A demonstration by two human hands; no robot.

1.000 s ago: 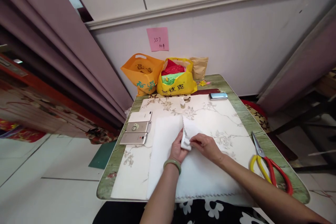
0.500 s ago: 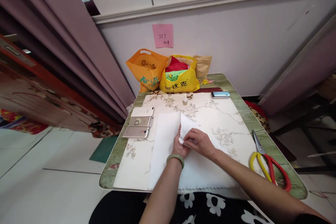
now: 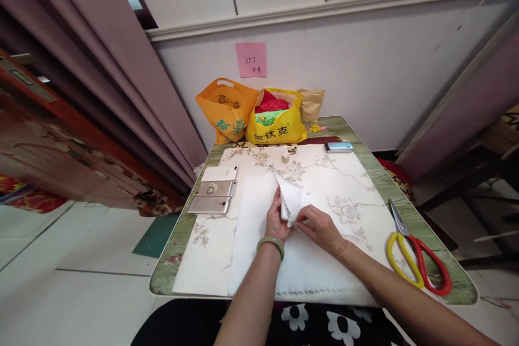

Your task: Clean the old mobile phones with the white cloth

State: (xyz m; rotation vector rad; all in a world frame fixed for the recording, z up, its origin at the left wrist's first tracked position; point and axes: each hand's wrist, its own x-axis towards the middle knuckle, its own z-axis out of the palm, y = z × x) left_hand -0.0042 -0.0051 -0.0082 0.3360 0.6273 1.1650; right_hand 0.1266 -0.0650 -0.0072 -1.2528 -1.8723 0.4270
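A white cloth (image 3: 259,254) with a scalloped edge lies over the near middle of the table. One edge of it is lifted into a standing flap (image 3: 291,197). My left hand (image 3: 277,221), with a green bangle at the wrist, is closed on this edge from the left. On the right side of the flap, my right hand (image 3: 320,228) pinches the lower part of the edge between thumb and fingers. Whether something small is also in that pinch cannot be made out. Scissors (image 3: 402,228) with one yellow and one red handle lie apart, to the right.
Three phones (image 3: 214,188) lie in a column at the left. A small bottle (image 3: 285,155) stands behind the cloth, and a blue case (image 3: 339,147) lies back right. Along the wall are an orange bag (image 3: 227,111), a yellow bag (image 3: 279,132) and a brown pouch (image 3: 311,105).
My right hand has shifted right and slightly down, pulling the cloth's edge with it. The flap now opens wider and leans right, and more of my left hand's fingers shows.
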